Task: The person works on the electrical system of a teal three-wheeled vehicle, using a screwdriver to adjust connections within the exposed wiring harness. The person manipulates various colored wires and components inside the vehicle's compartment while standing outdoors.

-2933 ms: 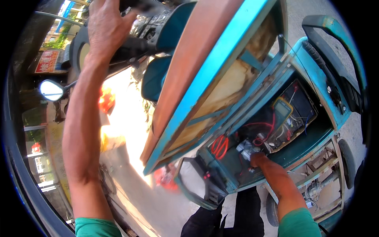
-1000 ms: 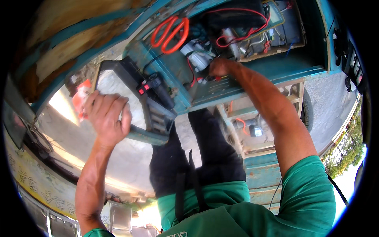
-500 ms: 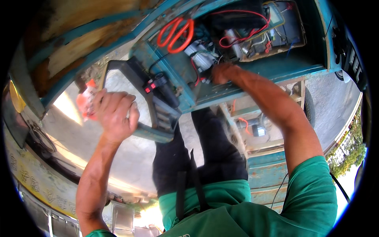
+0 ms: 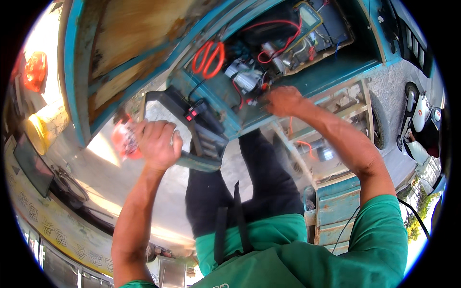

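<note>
Left hand: I have the left hand (image 4: 156, 144) left of the frame's centre, fingers curled and closed round a corner of the black-and-teal loop-shaped rail (image 4: 204, 163).
Right hand: I see the right hand (image 4: 284, 101) just right of centre, at the near edge of the teal compartment (image 4: 319, 90), fingers bent inward; blur hides the tips, so I cannot tell how far open they are or whether they hold anything.
Silver metal box: the silver metal box (image 4: 245, 76) sits in the compartment at upper centre, just up and left of the right hand, with thin wires around it.
Scissors: I make out orange-handled scissors (image 4: 223, 55) up and left of that box.
Multimeter: the yellow-edged multimeter (image 4: 308, 20) lies tilted at upper right of centre; a red lead (image 4: 296, 34) loops beside it.
Lid: the raised lid (image 4: 129, 43), brown and stained inside, fills the upper left.
Surroundings: I also see a yellow bucket (image 4: 38, 137) at left and a white scooter (image 4: 421, 115) at far right.
</note>
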Motion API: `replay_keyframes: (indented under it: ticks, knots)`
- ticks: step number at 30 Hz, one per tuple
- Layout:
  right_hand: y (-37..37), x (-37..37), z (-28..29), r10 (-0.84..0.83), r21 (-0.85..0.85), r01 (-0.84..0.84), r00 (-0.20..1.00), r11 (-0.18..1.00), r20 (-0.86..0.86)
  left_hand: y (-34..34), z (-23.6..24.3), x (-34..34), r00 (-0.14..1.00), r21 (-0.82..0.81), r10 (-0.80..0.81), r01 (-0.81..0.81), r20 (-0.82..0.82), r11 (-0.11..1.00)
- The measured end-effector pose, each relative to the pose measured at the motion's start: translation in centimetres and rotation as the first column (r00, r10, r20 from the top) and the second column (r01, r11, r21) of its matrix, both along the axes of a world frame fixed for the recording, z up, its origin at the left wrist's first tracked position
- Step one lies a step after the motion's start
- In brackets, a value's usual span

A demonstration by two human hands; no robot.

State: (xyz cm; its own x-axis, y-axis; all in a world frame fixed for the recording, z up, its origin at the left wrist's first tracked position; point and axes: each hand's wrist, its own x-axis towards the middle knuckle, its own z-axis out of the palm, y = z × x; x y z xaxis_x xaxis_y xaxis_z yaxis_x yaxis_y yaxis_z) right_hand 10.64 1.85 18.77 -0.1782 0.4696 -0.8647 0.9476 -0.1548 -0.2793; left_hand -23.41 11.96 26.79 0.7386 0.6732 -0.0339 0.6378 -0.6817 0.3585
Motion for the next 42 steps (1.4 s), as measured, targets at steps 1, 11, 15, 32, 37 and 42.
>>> replay_keyframes:
  ticks: [1, 11, 15, 32, 37, 42]
  knots:
    - [-0.2, 0.9, 1.1, 0.011, 0.106, -0.011, 1.0, 0.994, 0.008, 0.1, 0.1, 0.0, 1.0, 0.002, -0.005, 0.005, -0.011, 1.0]
    - [-3.0, 2.5, 4.2, -0.225, 0.676, 0.111, 0.971, 0.728, 0.082, 0.3, 0.2, 0.2, 0.996, -0.01, -0.079, 0.079, -0.039, 0.997]
    - [-3.1, 2.1, 3.8, -0.326, 0.758, 0.113, 0.936, 0.642, 0.136, 0.3, -0.1, 0.4, 0.992, 0.0, -0.126, 0.127, -0.029, 0.992]
    - [-3.4, 1.2, 1.6, -0.445, 0.739, 0.089, 0.844, 0.668, 0.301, 0.0, -0.4, 0.0, 0.981, -0.024, -0.185, 0.184, -0.051, 0.983]
    - [-3.4, 1.2, 1.8, -0.444, 0.732, 0.095, 0.844, 0.675, 0.3, 0.0, -0.5, 0.1, 0.982, -0.007, -0.184, 0.184, -0.04, 0.983]
    - [-3.5, 1.2, 1.6, -0.444, 0.736, 0.093, 0.845, 0.67, 0.297, -0.2, -0.5, 0.1, 0.982, 0.008, -0.186, 0.186, -0.038, 0.982]
